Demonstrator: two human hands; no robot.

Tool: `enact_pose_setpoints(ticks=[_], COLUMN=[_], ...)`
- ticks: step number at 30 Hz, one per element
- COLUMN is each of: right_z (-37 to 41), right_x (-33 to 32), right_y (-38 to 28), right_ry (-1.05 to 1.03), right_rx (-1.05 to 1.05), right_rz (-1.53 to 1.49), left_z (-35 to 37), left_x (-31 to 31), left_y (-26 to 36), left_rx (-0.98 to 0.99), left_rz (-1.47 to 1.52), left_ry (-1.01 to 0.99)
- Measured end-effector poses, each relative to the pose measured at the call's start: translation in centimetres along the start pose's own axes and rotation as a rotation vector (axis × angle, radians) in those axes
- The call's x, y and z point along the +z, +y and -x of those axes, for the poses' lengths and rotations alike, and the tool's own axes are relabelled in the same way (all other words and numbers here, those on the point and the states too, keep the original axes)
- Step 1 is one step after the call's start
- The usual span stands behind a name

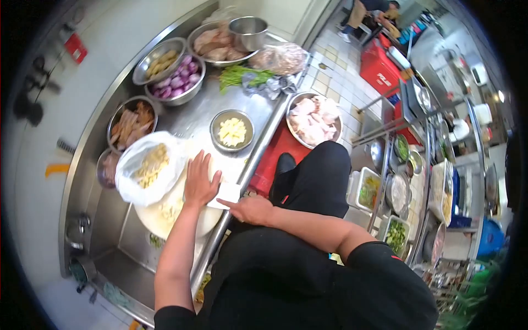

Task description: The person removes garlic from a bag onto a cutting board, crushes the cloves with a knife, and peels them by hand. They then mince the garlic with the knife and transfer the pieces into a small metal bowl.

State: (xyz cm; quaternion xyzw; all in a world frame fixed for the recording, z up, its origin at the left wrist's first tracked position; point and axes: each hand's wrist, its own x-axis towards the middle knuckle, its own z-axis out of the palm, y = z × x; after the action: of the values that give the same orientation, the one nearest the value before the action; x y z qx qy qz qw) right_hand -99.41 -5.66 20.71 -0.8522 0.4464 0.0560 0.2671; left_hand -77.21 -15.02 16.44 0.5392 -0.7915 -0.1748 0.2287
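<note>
My left hand [201, 180] lies on the round white chopping board [207, 221], its fingers stretched out and apart. My right hand [252, 209] is closed at the board's near edge around a cleaver [227, 193], whose broad blade shines white; its handle is hidden in the fist. The index finger points along the blade, close to my left thumb. Pale garlic pieces [169, 209] are scattered on the board beside my left wrist. An open plastic bag [127, 179] with peeled cloves rests on the board's far side. Beyond my left fingertips stands a steel bowl [215, 137] of garlic.
Bowls of red onions [177, 83], brown tubers [160, 66] and raw meat [132, 127] line the counter's back. A sink basin [118, 275] lies at lower left. Raw chicken [314, 118] fills a basin by my knee. Racks with food trays stand right; another person [374, 11] is far off.
</note>
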Motion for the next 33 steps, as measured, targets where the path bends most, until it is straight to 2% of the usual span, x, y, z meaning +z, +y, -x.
enact_pose_setpoints(ticks=[5,14,18,19,20,21,22,24,26,30,32,33], right_z=[-0.8,-2.2,-3.3,-3.1,-3.3,-3.5,-3.5,-3.7,-3.2,-1.8,-1.8,-1.7], right_x=[0.1,0.0,1.0,2.6,5.8,3.4,-1.1,-0.7,-2.3,-4.5,-4.1,-3.9], right_y=[0.3,1.7,2.5,3.4,4.6,3.4,1.6,2.1,1.6,0.4,0.9,1.0], right_ry=[-0.097,-0.211,-0.178,-0.034,0.072,-0.151,-0.258,-0.200,-0.150,-0.076,-0.017,0.072], right_rx=[0.018,-0.022,-0.050,-0.149,-0.263,-0.113,-0.033,-0.065,-0.103,-0.026,0.013,-0.016], right_rz=[-0.049,-0.137,-0.167,-0.259,-0.209,-0.129,-0.190,-0.226,-0.291,-0.594,-0.705,-0.688], left_z=[-0.5,-1.0,-1.5,-1.5,-1.4,-1.3,-1.2,-1.2,-1.2,0.5,3.3,5.0], left_x=[-0.7,-0.8,-0.8,-0.2,0.1,-0.3,-0.6,-0.3,-0.3,-6.9,-8.7,-9.2], left_y=[0.6,0.1,-0.5,-1.0,-1.1,-0.9,-0.7,-1.6,-2.6,-1.3,-1.8,-2.2], left_rx=[-0.004,-0.007,-0.004,-0.002,-0.006,-0.006,-0.007,0.020,0.000,-0.032,-0.210,-0.257], left_rz=[-0.024,-0.033,-0.098,-0.057,-0.101,-0.079,-0.050,0.016,0.339,0.582,0.730,0.621], left_ry=[-0.099,-0.095,-0.163,-0.141,-0.148,-0.132,-0.100,-0.034,0.042,0.333,0.434,0.465])
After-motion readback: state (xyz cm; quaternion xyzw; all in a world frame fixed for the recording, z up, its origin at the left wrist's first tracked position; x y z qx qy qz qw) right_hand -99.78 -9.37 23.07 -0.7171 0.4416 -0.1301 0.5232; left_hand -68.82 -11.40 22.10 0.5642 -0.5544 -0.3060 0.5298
